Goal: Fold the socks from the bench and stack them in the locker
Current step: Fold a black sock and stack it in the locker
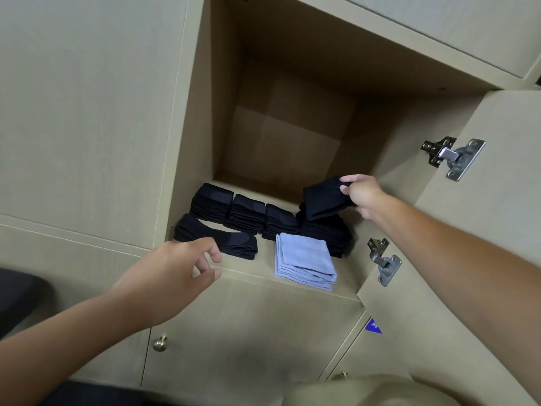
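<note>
Both forearms reach up from the bottom edge toward the open locker (205,136), a box of pale wood-grain board. Left hand (164,276) hovers at the front edge of the shelf (263,276), fingers loosely curled and holding nothing, fingertips just beside a flat, long black sock pair (216,237) at the front left corner. Right hand (363,197) pinches a folded black sock (325,197) by its edge, thumb on top, holding it tilted just above a tall stack (328,235) at the shelf's right side. Three more stacks (246,213) of folded black knit socks stand in a row along the middle, touching side to side. Squarely folded pale blue cloths (304,263) lie at the front edge, just beside the right stack. On the open door (483,230) at right sit two metal hinges (450,156). Below, a closed door carries a round brass knob (160,343).
</note>
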`<state>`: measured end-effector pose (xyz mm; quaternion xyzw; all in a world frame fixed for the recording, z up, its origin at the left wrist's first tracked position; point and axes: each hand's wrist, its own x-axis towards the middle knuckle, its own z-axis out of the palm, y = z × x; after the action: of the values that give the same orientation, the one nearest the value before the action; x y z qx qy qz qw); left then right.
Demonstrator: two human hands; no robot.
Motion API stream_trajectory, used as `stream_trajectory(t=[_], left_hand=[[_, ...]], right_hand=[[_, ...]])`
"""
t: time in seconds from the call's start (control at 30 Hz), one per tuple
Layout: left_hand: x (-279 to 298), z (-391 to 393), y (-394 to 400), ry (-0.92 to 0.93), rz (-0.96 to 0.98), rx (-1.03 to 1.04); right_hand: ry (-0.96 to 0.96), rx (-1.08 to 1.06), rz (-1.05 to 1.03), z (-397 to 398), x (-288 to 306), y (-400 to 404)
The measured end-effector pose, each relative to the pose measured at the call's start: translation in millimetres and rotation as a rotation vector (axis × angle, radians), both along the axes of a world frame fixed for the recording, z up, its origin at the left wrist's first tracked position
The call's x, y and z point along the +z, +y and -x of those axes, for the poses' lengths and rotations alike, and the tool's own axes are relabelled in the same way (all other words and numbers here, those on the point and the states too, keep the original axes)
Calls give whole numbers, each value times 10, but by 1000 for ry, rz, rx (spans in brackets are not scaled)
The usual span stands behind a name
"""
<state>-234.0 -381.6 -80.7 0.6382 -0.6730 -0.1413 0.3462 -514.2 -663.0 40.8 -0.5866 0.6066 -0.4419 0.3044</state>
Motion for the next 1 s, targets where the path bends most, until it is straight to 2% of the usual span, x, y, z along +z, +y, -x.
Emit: stream_trajectory(t=[0.4, 0.53, 0.7, 0.83, 0.93, 1.0], left_hand=[[-30, 17, -39, -9, -33, -11], [-41, 33, -48, -6, -37, -19], [-37, 51, -55, -16, -42, -27], [-36, 50, -45, -28, -46, -27], [-36, 43, -39, -28, -55, -18], [-46, 47, -43, -29, -58, -16]], right_hand=[[-167, 4, -141, 99, -263, -198], [-136, 17, -183, 140, -341, -225], [45, 7, -189, 197, -416, -298], [384, 50, -153, 215, -448, -322], [668, 18, 4, 143, -431, -281], [771, 19, 166, 45, -397, -209]])
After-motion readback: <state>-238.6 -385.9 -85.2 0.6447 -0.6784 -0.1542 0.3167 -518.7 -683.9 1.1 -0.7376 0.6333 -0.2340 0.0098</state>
